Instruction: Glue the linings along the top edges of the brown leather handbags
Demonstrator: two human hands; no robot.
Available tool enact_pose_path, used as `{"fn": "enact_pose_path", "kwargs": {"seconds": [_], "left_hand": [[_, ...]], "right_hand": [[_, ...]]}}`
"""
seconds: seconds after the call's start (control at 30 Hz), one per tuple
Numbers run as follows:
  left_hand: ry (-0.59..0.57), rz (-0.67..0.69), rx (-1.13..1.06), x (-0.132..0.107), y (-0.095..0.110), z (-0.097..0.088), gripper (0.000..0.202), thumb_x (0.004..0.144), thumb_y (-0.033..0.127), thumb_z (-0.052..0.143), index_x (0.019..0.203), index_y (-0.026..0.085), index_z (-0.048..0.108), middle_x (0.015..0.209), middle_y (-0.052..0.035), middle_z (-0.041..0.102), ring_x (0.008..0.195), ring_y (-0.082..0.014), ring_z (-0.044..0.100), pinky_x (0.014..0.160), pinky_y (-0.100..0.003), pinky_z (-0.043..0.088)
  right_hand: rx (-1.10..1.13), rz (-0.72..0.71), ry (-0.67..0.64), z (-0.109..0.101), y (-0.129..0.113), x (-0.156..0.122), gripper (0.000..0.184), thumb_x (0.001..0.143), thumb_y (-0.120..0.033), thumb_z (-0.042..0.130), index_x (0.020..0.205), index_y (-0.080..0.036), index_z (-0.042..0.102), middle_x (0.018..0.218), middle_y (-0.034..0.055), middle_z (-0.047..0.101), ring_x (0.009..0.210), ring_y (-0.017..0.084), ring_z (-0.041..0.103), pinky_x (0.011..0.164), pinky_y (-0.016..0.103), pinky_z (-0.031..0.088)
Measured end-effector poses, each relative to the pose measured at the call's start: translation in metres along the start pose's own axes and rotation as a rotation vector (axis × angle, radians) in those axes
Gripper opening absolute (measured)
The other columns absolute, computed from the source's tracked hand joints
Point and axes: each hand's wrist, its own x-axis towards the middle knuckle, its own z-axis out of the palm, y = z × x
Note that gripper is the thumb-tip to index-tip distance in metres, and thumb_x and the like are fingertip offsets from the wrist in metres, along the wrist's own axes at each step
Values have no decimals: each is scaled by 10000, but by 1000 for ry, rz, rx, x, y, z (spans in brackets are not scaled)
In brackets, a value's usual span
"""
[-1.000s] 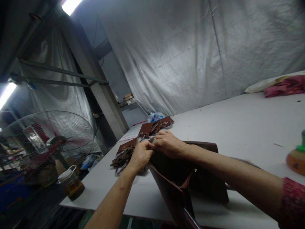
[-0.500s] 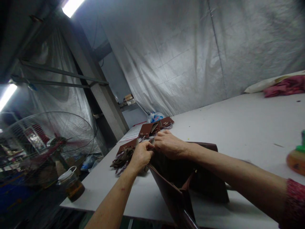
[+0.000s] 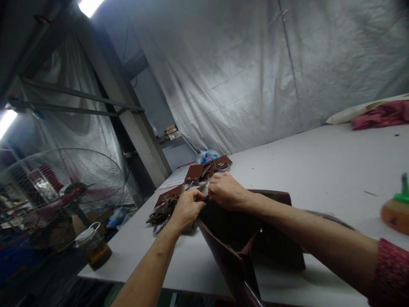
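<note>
A dark brown leather bag [image 3: 255, 238] lies open on the white table [image 3: 319, 170] in front of me. My left hand [image 3: 187, 209] and my right hand [image 3: 225, 192] meet at the bag's far left edge. Both have their fingers closed in a pinch on that edge, where a small pale piece shows between them. Just beyond my left hand lies a heap of brown straps [image 3: 161, 211].
Several brown leather flaps [image 3: 200, 172] and a blue-white plastic bag [image 3: 207, 155] lie farther back. A jar with a white lid [image 3: 92, 247] stands at the table's near left corner, a fan [image 3: 60, 192] behind it. An orange object with a green top [image 3: 396, 211] sits at right; pink cloth [image 3: 380, 117] far right.
Both hands stay at the bag's edge, with only small shifts of the fingers. The view has tilted slightly.
</note>
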Motion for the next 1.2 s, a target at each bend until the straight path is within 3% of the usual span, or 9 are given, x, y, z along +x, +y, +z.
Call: {"fn": "enact_pose_path", "kwargs": {"seconds": [0.23,0.47,0.73,1.0,1.2], "left_hand": [[31,6,187,6,-2,-6,181,594,269,768,643,158,634,568,46,548,571,-116,458,556,-231,312],[43,26,263,-1,-4,-13,172,674,312,715,653,165,629,595,30,569,588,-126,488,583,-238,333],[44,70,258,-2,-7,-12,122,700,289,670,670,173,648,619,31,578,620,-127,501,580,-223,333],[60,94,331,-5,-6,-13,133,705,298,679,666,174,652,617,24,595,628,-136,525,572,-221,335],[-3,163,382,3,-6,-10,232,783,392,621,758,201,751,700,-4,678,695,-167,588,615,-240,379]], "right_hand": [[96,60,72,4,-3,2,88,827,-226,659,774,-160,681,905,94,711,943,242,553,788,345,316],[279,321,177,-1,19,-2,244,896,-76,439,1016,-142,641,978,88,714,874,174,631,771,257,425],[347,164,-67,-4,11,-6,144,813,-253,631,902,-205,734,789,8,730,712,160,645,613,220,407],[148,226,-118,2,-2,6,226,821,-258,567,891,-212,777,826,97,745,781,235,667,617,271,379],[83,163,-180,-2,-4,2,312,908,-261,470,1019,-254,761,909,83,758,847,227,686,648,267,402]]}}
